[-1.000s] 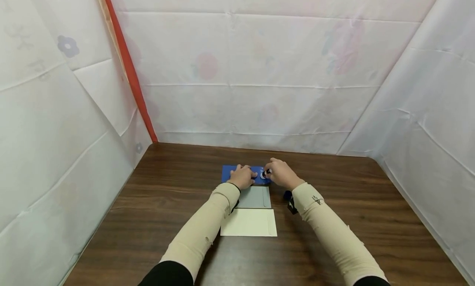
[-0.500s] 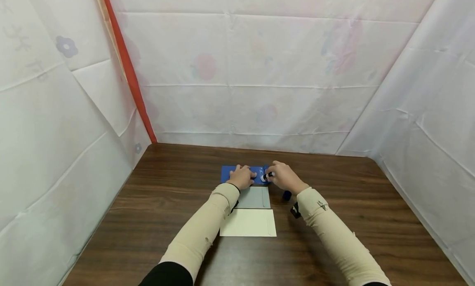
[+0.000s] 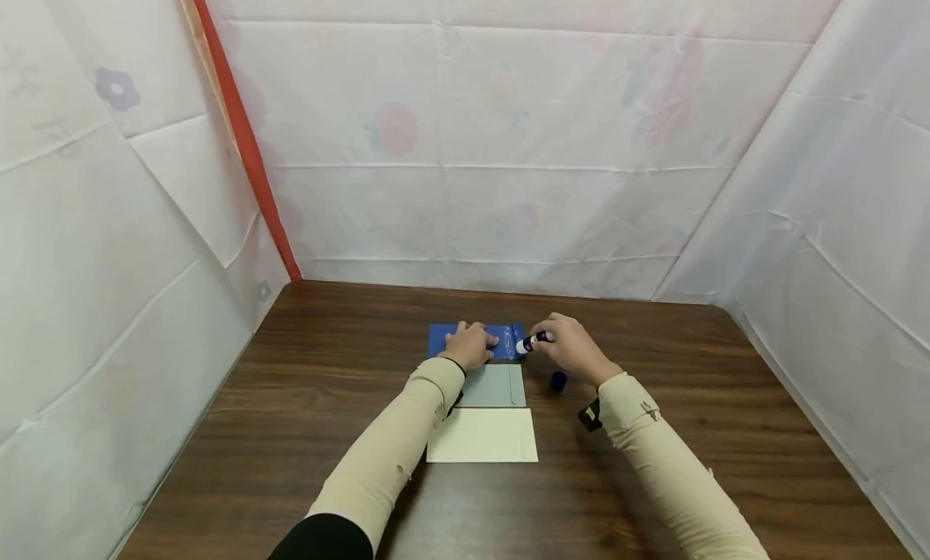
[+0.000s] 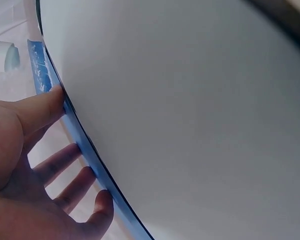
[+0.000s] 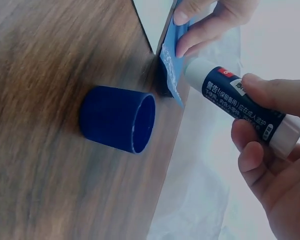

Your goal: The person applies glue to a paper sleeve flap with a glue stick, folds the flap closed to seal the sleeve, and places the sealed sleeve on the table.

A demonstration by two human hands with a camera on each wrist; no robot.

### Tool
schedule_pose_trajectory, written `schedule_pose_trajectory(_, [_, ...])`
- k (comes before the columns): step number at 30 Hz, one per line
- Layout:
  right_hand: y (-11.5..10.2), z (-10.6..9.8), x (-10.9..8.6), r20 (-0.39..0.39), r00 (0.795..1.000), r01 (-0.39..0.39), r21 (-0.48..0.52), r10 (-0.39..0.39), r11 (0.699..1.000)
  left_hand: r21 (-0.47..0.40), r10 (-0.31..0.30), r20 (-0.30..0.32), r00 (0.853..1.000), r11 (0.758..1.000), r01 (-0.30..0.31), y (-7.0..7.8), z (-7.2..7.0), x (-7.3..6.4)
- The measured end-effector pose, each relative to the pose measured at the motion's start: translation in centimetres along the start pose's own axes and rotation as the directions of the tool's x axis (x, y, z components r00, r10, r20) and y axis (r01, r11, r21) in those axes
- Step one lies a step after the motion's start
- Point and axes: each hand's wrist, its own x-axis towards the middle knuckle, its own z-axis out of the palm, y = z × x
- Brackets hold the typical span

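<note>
My left hand presses on a blue envelope with spread fingers; in the left wrist view the fingertips line its edge. White glue streaks mark the envelope's flap at the right end, which tilts up a little. My right hand grips an uncapped glue stick between thumb and fingers. Its white tip points left, close beside the glued flap. The stick's blue cap lies on its side on the table, open end showing, below the right hand in the head view.
A grey envelope and a cream envelope lie in a column nearer the person on the brown wood table. White sheeting stands behind the table and along both sides. A red strip runs down the back left corner.
The right hand has drawn the glue stick rightward, to the outer end of the flap, uncovering more of the glue streaks and the cap. The left hand has stayed on the blue envelope.
</note>
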Motion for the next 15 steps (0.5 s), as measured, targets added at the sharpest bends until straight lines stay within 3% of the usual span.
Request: schedule_pose_trajectory(15, [0.6, -0.8, -1.4, -0.044, 0.998, -0.032, 0.027, 0.033, 0.999, 0.047, 0.018, 0.005, 1.000, 0.999, -0.018, 0.6, -0.3, 0.0])
